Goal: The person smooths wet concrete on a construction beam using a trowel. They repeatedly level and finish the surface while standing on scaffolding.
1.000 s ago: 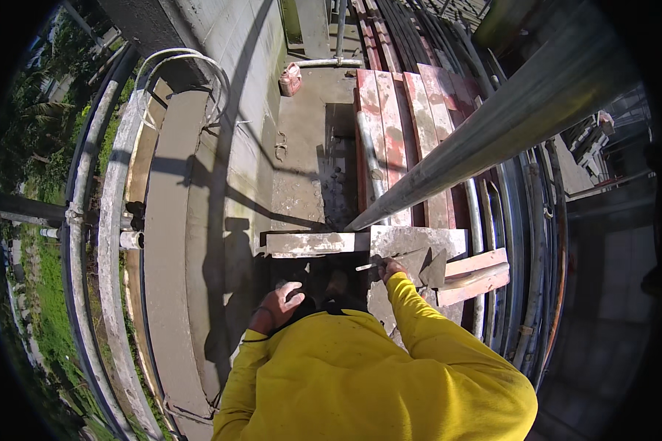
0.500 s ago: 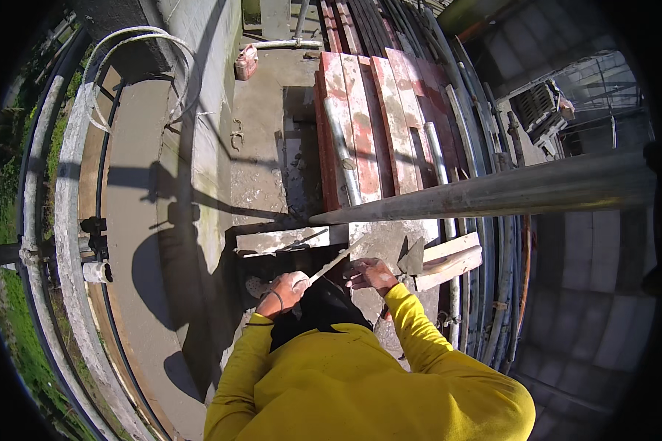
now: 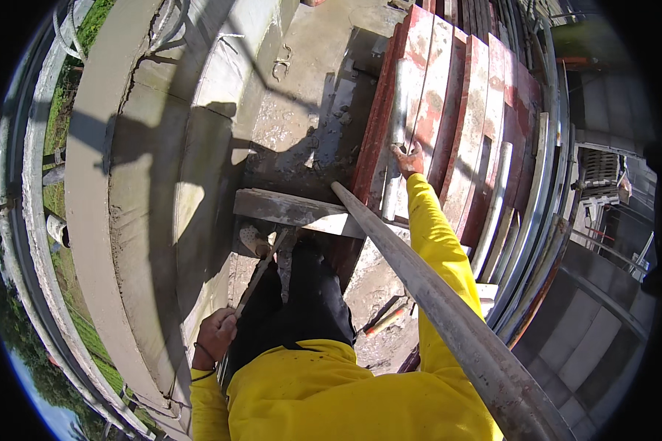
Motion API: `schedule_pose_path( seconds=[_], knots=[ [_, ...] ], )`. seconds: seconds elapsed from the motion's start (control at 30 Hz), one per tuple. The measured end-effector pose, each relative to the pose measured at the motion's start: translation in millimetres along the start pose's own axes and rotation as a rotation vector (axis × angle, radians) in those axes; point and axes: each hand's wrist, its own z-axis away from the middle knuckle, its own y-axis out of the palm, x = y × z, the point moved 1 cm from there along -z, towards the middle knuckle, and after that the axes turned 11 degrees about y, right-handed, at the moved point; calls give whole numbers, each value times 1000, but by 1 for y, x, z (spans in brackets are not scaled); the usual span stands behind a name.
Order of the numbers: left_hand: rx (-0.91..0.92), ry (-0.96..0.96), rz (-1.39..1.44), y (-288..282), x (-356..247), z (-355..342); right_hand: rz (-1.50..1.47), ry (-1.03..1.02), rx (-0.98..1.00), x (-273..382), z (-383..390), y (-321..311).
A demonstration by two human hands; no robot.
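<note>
My left hand (image 3: 217, 335), low beside my left hip, is closed around one end of a thin, pale stick (image 3: 255, 283). The stick slants up in front of my dark trousers. Reaching far forward, my right hand (image 3: 410, 159) has its fingers curled over a short metal pipe (image 3: 400, 106). That pipe lies along the edge of a stack of red and white stained planks (image 3: 429, 95). Part of the pipe is hidden under the hand. A long grey scaffold pole (image 3: 449, 294) crosses over my right forearm.
A wooden board (image 3: 290, 209) spans ahead of my legs. An orange-handled tool (image 3: 385, 323) lies on the dusty ground by my right leg. On the left runs a smooth grey concrete ledge (image 3: 99, 220), with railing pipes beyond. Several long pipes (image 3: 526, 242) lie right of the planks.
My right hand has left its place near the stick and stretched forward onto the short pipe. My left hand has dropped back toward my left hip with the stick. The view has shifted.
</note>
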Motion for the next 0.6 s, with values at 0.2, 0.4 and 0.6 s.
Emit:
schedule_pose_path(
  seconds=[0.2, 0.4, 0.6],
  knots=[
    [-41, -74, 94, 37, -2, -5, 34, 27, 11, 37, -4, 17],
    [-19, -43, 38, 42, -27, -16, 172, -11, -294, 13, 7, 51],
    [-31, 13, -54, 45, -20, -16, 195, -171, -235, 8, 30, 35]
  ],
)
